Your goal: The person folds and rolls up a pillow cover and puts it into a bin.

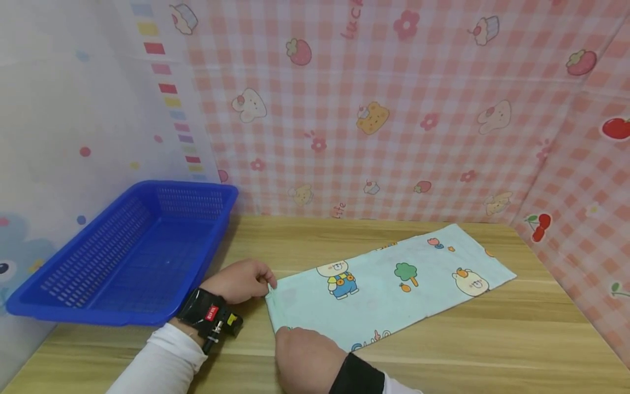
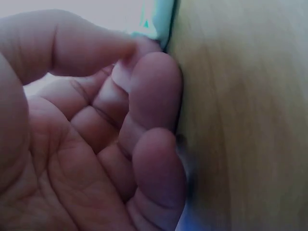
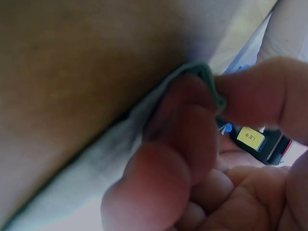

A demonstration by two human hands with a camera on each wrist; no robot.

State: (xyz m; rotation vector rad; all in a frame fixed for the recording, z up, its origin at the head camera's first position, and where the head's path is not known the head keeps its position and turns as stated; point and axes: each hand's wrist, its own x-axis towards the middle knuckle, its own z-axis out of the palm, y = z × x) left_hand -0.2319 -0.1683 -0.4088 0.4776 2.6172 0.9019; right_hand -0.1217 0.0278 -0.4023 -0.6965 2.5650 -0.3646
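Observation:
A pale mint-green cloth [image 1: 379, 298], printed with cartoon bears, a tree and flowers, lies flat on the table as a long folded strip slanting up to the right. At its far left corner, my left hand [image 1: 240, 281] pinches the edge between thumb and fingertips. My right hand [image 1: 310, 358] grips the near left corner and covers part of it. The right wrist view shows the cloth's layered edge [image 3: 208, 79] caught between thumb and index finger. In the left wrist view, the cloth's corner [image 2: 161, 21] meets the fingertips, with the other fingers curled along the tabletop.
A blue plastic basket [image 1: 123, 316] with slotted sides stands on the left, close by my left forearm. The wooden table [image 1: 492, 350] runs back to a pink checked wall covering [image 1: 334, 164]. A white printed covering [image 1: 98, 126] rises at the left.

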